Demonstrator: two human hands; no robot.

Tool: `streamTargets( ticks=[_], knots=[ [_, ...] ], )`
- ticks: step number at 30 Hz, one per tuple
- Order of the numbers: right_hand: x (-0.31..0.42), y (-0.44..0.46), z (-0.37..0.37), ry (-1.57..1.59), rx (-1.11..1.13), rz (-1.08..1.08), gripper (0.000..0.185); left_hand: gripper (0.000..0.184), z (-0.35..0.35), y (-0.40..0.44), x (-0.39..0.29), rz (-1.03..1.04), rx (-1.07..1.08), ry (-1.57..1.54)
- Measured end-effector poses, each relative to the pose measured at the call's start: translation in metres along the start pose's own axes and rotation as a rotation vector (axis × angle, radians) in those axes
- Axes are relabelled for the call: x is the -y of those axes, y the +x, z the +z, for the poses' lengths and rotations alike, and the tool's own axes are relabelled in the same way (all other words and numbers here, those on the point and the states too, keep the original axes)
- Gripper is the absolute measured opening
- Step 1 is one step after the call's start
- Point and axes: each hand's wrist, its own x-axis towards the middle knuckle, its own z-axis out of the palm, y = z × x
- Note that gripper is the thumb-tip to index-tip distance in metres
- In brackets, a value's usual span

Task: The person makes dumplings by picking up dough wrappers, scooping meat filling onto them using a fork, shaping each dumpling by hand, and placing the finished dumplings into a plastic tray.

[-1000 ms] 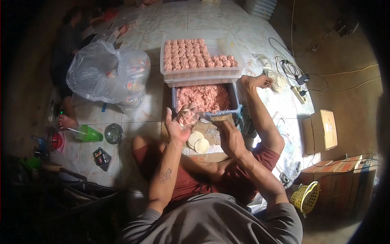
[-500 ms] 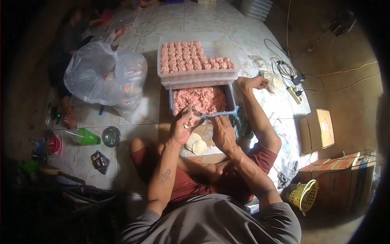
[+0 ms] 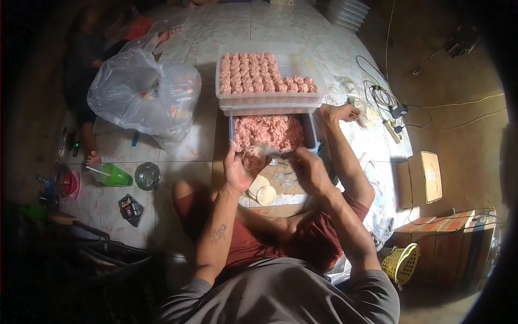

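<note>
My left hand (image 3: 239, 173) is cupped around a dumpling (image 3: 253, 157), a thin pale wrapper with pink minced meat on it. Beside it, my right hand (image 3: 310, 170) is closed on a thin greyish utensil (image 3: 276, 153), blurred, whose end points toward the dumpling. Just beyond both hands is a grey-blue tub (image 3: 232, 129) of minced meat (image 3: 270, 132). Round pale wrappers (image 3: 266, 195) lie overlapping on cardboard below my hands. Behind the tub, a clear plastic box (image 3: 302, 65) holds rows of finished meat dumplings (image 3: 248, 73).
A big clear plastic bag (image 3: 127, 97) stands left on the tiles. Nearer are a green cup (image 3: 116, 175), a glass ashtray (image 3: 147, 176) and a dark small tray (image 3: 131, 209). Cables and a power strip (image 3: 393, 131) lie right, above a yellow basket (image 3: 401, 264). Another person sits far left.
My right hand has moved right and slightly down, away from the tub's rim. My left hand has shifted slightly, with the dumpling's meat now facing up. The view has shifted slightly.
</note>
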Motion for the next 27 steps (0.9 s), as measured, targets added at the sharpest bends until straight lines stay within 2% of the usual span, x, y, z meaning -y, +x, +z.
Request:
streamTargets(
  ticks=[2, 3, 6, 7, 8, 10, 12, 14, 15, 16, 18, 19, 22, 24, 26, 27],
  knots=[
    [-0.006, -0.012, 0.013, -0.146, 0.202, -0.026, 0.036, 0.090, 0.010, -0.004, 0.006, -0.116, -0.059, 0.124],
    [-0.013, -0.012, 0.012, -0.186, 0.229, -0.062, 0.042, 0.097, 0.008, -0.006, 0.006, -0.121, -0.148, 0.092],
    [0.008, -0.009, -0.016, -0.369, 0.315, 0.046, 0.041, 0.098, -0.009, -0.018, -0.002, -0.148, -0.111, 0.198],
    [0.005, -0.008, -0.011, -0.207, 0.230, 0.012, 0.041, 0.099, -0.021, -0.020, -0.003, -0.130, -0.062, 0.152],
    [-0.004, -0.007, -0.005, -0.206, 0.232, 0.021, 0.041, 0.099, -0.015, -0.021, 0.003, -0.136, -0.067, 0.149],
    [-0.024, -0.003, 0.003, -0.283, 0.310, -0.036, 0.037, 0.099, 0.007, -0.015, 0.013, -0.057, -0.105, 0.247],
    [-0.017, 0.003, 0.001, -0.380, 0.244, -0.124, 0.034, 0.099, -0.018, -0.006, 0.008, -0.009, -0.116, 0.226],
    [0.005, -0.005, 0.015, -0.261, 0.082, 0.060, 0.032, 0.097, -0.037, -0.013, 0.005, 0.084, 0.033, 0.048],
    [-0.003, -0.019, 0.039, -0.188, 0.010, 0.131, 0.030, 0.097, -0.003, -0.011, 0.019, 0.190, -0.260, 0.116],
    [-0.010, -0.032, 0.065, -0.174, 0.015, 0.030, 0.029, 0.097, 0.002, -0.009, 0.024, 0.221, -0.276, 0.186],
    [0.024, -0.036, 0.063, -0.040, 0.108, 0.227, 0.029, 0.096, -0.011, -0.003, 0.020, 0.312, -0.427, 0.171],
    [0.032, -0.036, 0.060, -0.040, 0.105, 0.291, 0.030, 0.096, -0.017, -0.001, 0.015, 0.317, -0.427, 0.172],
    [0.031, -0.044, 0.071, 0.033, 0.013, 0.233, 0.030, 0.094, -0.029, -0.017, 0.006, 0.169, -0.391, 0.175],
    [0.027, -0.042, 0.063, 0.043, 0.077, 0.225, 0.029, 0.094, -0.029, -0.016, 0.000, 0.013, -0.210, 0.115],
    [0.028, -0.037, 0.038, -0.194, 0.247, 0.204, 0.028, 0.096, -0.027, -0.016, -0.003, -0.011, -0.227, 0.125],
    [0.025, -0.036, 0.035, -0.181, 0.193, 0.173, 0.031, 0.098, -0.028, -0.022, 0.000, -0.051, -0.261, 0.127]
  ],
)
